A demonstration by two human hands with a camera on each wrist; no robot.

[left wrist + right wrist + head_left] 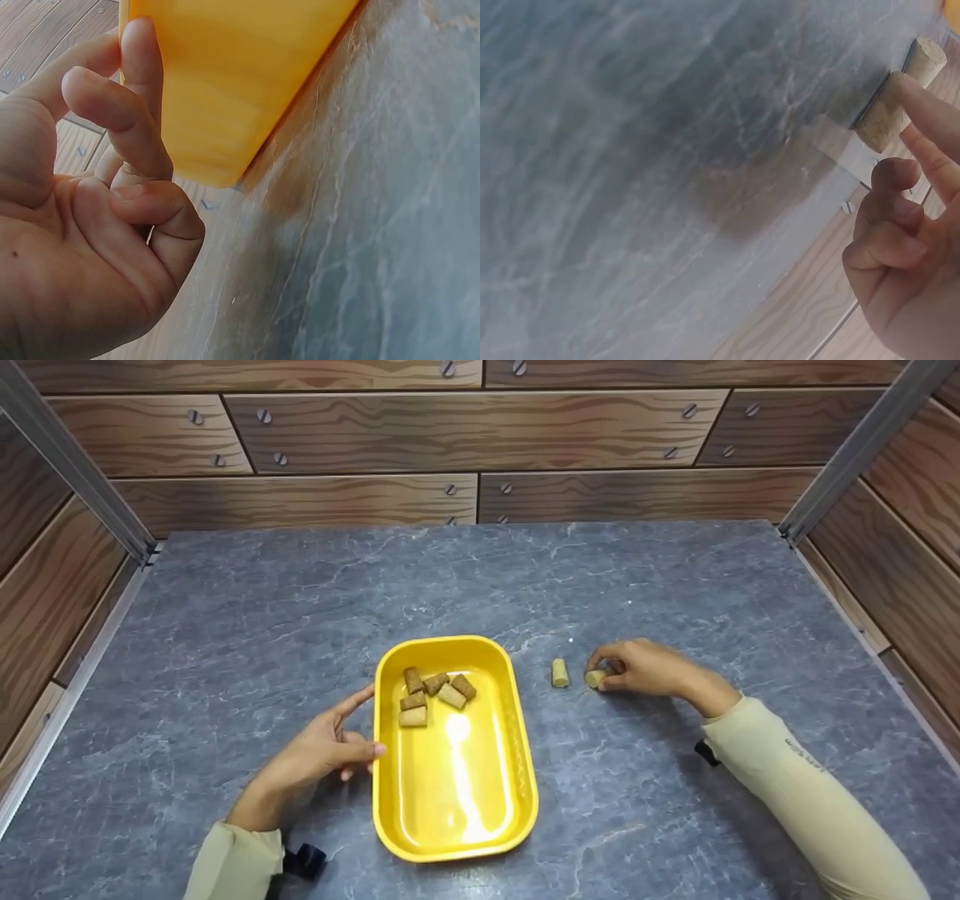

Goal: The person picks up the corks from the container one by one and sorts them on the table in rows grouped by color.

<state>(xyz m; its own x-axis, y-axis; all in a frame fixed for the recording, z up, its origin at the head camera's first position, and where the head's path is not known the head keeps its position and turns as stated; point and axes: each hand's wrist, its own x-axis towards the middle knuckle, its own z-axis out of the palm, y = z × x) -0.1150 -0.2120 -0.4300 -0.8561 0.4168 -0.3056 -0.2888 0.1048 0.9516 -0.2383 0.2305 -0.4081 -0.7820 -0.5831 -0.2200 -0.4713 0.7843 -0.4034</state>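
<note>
A yellow tray (454, 851) stands on the table with several brown and tan corks (451, 696) lying in its far left part. At its left side my left hand (319, 750) touches the rim with thumb and index finger. The left wrist view shows these fingertips against the tray's outer wall (217, 90), the other fingers bent loosely and holding nothing. Right of the tray, my right hand (641, 667) pinches a pale cork (595, 678) at the table surface, between thumb and index finger. Another pale cork (559, 673) lies between that hand and the tray.
The grey marbled table (300, 600) runs back to a wood-patterned wall (480, 431). Similar panels (900, 532) and metal posts (847, 442) bound the sides. A small dark wrist device (306, 861) sits by the left sleeve (236, 862).
</note>
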